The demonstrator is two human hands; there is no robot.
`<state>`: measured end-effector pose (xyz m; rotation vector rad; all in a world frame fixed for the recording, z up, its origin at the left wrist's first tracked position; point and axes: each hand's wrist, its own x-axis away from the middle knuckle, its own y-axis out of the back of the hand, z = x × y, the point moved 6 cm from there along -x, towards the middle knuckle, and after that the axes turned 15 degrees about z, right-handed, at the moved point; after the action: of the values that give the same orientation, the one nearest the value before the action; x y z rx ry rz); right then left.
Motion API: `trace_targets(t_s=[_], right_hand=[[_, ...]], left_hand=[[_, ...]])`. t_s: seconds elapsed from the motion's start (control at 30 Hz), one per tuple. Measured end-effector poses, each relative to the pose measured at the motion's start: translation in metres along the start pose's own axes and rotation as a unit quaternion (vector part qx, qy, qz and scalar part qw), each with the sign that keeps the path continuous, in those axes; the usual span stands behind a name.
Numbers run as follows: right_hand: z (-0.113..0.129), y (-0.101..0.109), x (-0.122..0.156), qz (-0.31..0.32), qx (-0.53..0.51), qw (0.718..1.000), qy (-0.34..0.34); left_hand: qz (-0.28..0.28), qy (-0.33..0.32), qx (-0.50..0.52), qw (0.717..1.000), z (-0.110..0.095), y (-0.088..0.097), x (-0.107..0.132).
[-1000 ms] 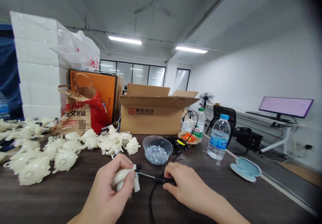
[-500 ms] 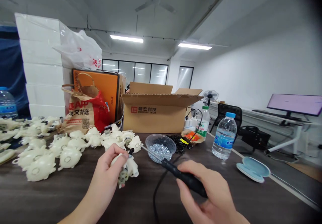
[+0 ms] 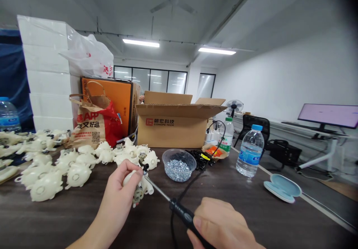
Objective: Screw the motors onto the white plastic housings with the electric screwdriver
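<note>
My left hand (image 3: 119, 189) is shut around a cream plastic housing (image 3: 147, 186) with a small round motor (image 3: 138, 196) at its lower end. My right hand (image 3: 218, 224) grips a black corded electric screwdriver (image 3: 181, 213) near the bottom of the view. Its thin steel shaft (image 3: 156, 188) slants up to a dark screw (image 3: 144, 168) at the top of the housing, and the tip appears to touch it. The fingers of my left hand hide much of the housing.
Several similar cream housings (image 3: 46, 185) crowd the dark table (image 3: 69, 223) on the left. Ahead stand a glass bowl of screws (image 3: 177, 165), black small parts (image 3: 199, 159) and a cardboard box (image 3: 173, 129). A water bottle (image 3: 250, 151) and a blue case (image 3: 282, 188) stand to the right.
The screwdriver has swung round, its shaft now meeting the top of the housing instead of pointing at the bowl. My right hand has dropped lower; my left hand has hardly moved.
</note>
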<state>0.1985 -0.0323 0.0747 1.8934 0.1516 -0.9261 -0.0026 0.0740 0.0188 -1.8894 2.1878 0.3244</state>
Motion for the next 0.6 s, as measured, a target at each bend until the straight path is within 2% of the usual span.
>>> trace_targets(t_s=[0.2, 0.3, 0.53, 0.6], right_hand=[[-0.0028, -0.0037, -0.0011, -0.017, -0.003, 1.000, 0.021], [-0.0028, -0.0038, -0.0014, 0.002, 0.001, 1.000, 0.026], [0.0003, -0.0045, -0.0025, 0.037, 0.005, 0.999, 0.002], [0.0023, -0.0029, -0.0024, 0.017, 0.020, 1.000, 0.003]], left_hand=[[0.001, -0.016, -0.018, 1.000, 0.0003, -0.0011, 0.0005], [-0.001, -0.023, -0.016, 1.000, 0.0010, -0.0004, 0.0001], [-0.010, -0.024, -0.019, 0.999, -0.0004, 0.0016, 0.0008], [-0.013, -0.024, -0.017, 0.999, -0.0008, 0.0013, 0.0010]])
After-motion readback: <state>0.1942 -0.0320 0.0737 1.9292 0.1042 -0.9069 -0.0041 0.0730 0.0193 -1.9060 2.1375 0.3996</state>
